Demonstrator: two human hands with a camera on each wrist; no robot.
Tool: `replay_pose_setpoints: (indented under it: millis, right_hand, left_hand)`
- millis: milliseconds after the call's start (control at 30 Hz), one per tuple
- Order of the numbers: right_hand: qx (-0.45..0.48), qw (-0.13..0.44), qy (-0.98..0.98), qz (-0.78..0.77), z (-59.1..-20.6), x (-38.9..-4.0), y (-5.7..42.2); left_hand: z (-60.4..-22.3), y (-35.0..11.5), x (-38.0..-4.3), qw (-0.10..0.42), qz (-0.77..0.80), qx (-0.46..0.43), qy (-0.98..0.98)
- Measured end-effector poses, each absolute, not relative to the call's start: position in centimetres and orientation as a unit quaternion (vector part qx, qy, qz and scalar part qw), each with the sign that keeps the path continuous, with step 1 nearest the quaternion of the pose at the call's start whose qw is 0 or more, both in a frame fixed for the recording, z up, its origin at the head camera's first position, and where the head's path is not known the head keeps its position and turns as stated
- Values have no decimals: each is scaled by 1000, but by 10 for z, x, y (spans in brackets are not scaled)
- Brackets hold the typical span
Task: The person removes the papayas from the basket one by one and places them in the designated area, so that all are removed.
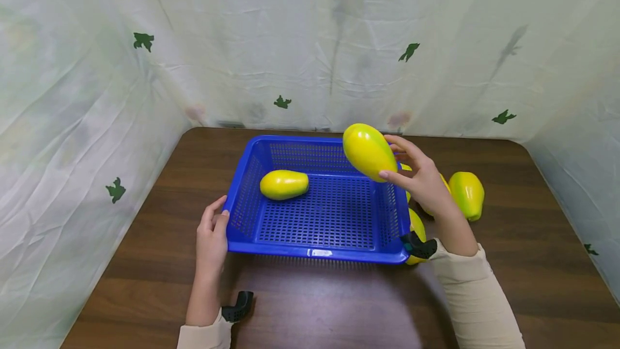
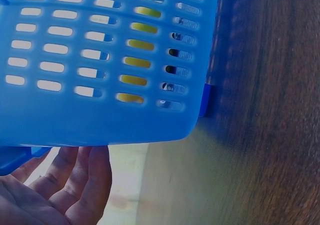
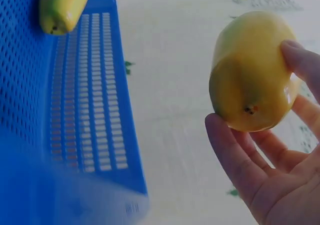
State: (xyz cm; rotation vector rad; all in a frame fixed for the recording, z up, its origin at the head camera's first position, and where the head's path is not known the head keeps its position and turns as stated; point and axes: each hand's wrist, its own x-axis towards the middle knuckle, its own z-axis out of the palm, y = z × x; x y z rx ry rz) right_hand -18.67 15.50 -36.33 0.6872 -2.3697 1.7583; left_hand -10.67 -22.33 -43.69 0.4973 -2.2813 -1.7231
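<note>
In the head view, a blue perforated plastic basket stands on the table. My left hand grips its left end, thumb at the rim; from the left wrist, curled fingers show at the basket's edge. One yellow-green papaya lies inside, toward the left. Above the basket's right back part, my right hand holds a second papaya between thumb and fingers. The right wrist view shows that held papaya blunt end toward the camera, with fingertips around its sides.
Several more papayas lie to the right of the basket, one farther out and another close against its side, partly hidden. The brown wooden table ends at a pale cloth backdrop with green leaf shapes. Black mounts sit at both wrists.
</note>
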Motion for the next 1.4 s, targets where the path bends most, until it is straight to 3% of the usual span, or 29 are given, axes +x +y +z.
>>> replay_pose_setpoints:
  millis: [167,600,1400]
  right_hand:
    - [191,83,-790,577,-370,-177,174]
    - [78,76,-820,563,-404,-147,211]
    - [31,120,-851,511,-448,-113,244]
  left_hand:
    - [-437,-224,-107,117,-589,171,-781]
    - [-438,-224,-107,119,-585,176,-782]
    - [-437,-223,-108,128,-592,171,-777]
